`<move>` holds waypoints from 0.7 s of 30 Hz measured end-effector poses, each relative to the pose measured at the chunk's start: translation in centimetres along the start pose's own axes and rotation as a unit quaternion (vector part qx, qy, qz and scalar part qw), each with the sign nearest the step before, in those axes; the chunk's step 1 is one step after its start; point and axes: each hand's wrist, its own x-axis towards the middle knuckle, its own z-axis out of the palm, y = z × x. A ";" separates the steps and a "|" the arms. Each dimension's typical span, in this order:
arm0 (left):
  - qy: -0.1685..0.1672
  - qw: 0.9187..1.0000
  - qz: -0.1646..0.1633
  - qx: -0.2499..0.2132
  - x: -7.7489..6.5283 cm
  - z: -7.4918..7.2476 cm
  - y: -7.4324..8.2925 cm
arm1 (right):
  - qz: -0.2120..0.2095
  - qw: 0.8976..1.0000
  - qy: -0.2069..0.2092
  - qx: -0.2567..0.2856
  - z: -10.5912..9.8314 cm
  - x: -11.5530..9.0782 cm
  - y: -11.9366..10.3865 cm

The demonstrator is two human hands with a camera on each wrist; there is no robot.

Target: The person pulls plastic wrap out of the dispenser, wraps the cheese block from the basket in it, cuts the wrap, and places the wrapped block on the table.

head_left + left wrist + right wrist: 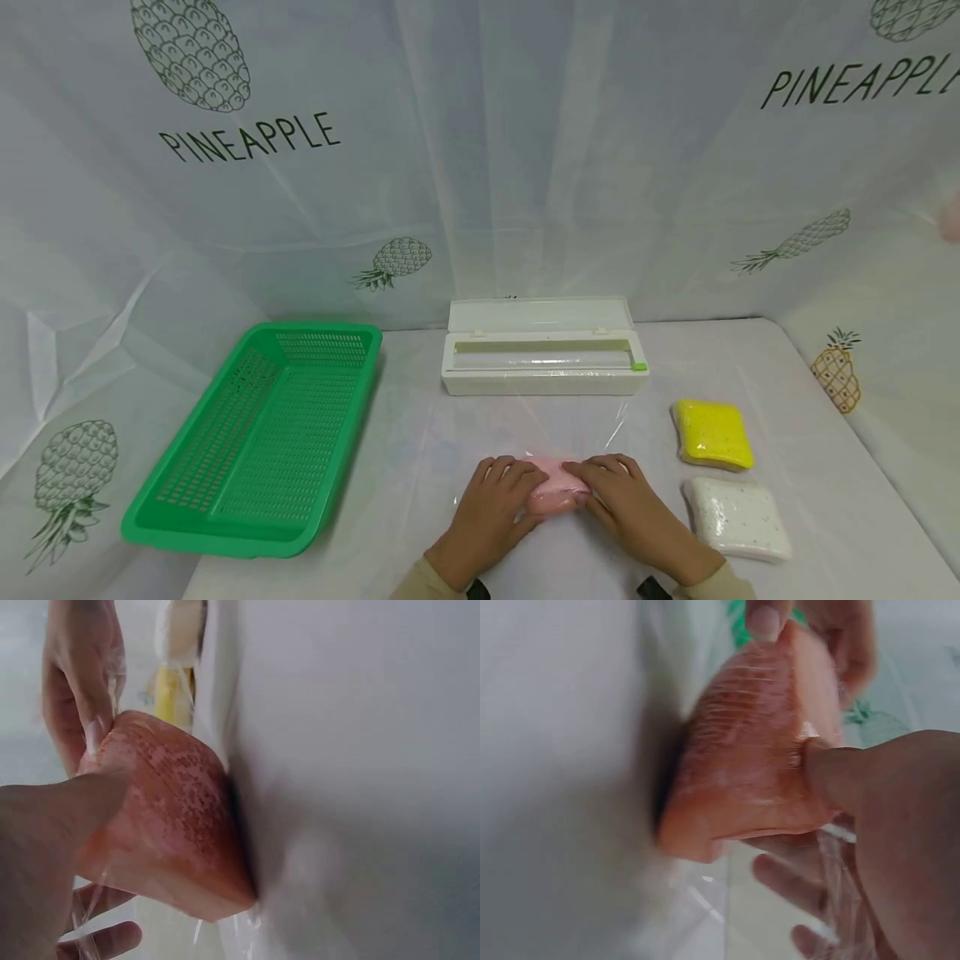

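A pink sponge-like block with a pitted face lies between the two hands at the table's near middle, clear plastic film about it. The left hand holds its left end, the thumb pressed against the block in the left wrist view. At the other end, the right hand grips the block, its thumb on the near face in the right wrist view. Loose film hangs by the right fingers. Behind the hands stands a white cling film box, lid up, with its roll inside.
On the left stands a green plastic basket. A yellow wrapped block and a white wrapped block lie to the right. A pineapple-print curtain hangs behind the white-covered table.
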 end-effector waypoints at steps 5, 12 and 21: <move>-0.001 1.000 -0.014 0.003 1.1 -0.2 -0.7 | 0.026 1.000 0.000 -0.002 -0.6 1.0 0.0; -0.026 0.999 -0.031 -0.021 2.5 -0.4 -1.9 | 0.000 0.994 0.097 -0.046 -1.0 2.1 -1.2; -0.028 0.998 -0.029 -0.037 4.0 -0.6 -2.9 | -0.031 0.991 0.114 -0.067 0.3 2.2 -1.9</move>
